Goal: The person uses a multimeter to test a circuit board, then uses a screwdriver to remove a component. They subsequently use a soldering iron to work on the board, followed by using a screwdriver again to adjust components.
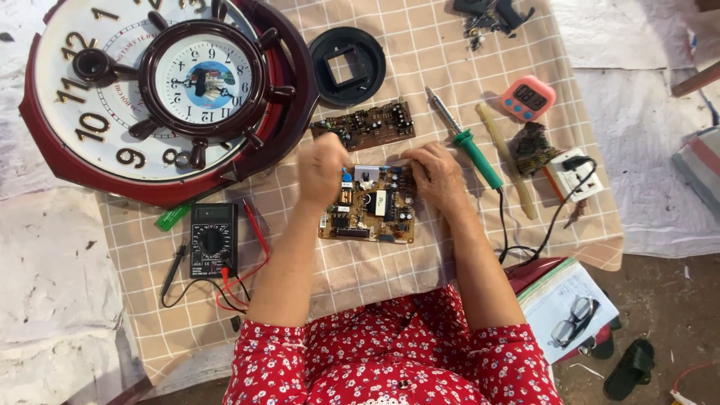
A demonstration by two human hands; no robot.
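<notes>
The person is bending over a populated circuit board (369, 204) lying flat on the checked cloth (420, 52). Left hand (322, 169), fingers curled shut, is hovering blurred at its left edge; right hand (435, 174) is pressing its top-right corner. It looks light, stiff and fragile, best gripped by bare edges.

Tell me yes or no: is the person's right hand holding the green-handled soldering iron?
No. The soldering iron lies on the checked cloth beside the right hand, which rests on the circuit board.
</notes>
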